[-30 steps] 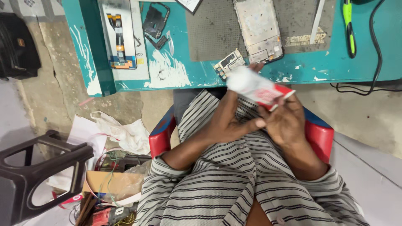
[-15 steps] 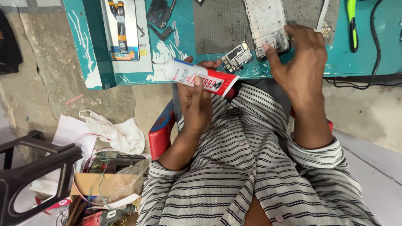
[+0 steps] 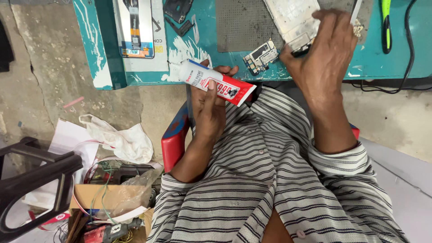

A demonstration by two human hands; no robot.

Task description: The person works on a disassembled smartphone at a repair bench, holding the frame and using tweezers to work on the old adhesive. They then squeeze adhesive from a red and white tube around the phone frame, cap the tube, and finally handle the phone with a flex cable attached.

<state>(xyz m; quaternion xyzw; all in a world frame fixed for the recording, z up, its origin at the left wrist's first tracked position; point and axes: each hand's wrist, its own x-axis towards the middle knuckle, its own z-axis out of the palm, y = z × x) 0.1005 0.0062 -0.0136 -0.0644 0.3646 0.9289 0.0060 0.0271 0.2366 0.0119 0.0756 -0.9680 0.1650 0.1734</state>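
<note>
Left hand [image 3: 209,105] of mine grips a red-and-white glue tube [image 3: 216,83] at about ten o'clock of my lap, just below the teal counter [image 3: 198,45] edge. At one o'clock, my right hand [image 3: 321,54] closes on the silver phone frame [image 3: 292,20], beside a small circuit board [image 3: 261,56] at twelve.

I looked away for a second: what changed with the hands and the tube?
The right hand let go of the glue tube and moved up to the opened phone on the teal table. The left hand kept the tube, raised near the table edge. The small circuit board stayed.
</note>
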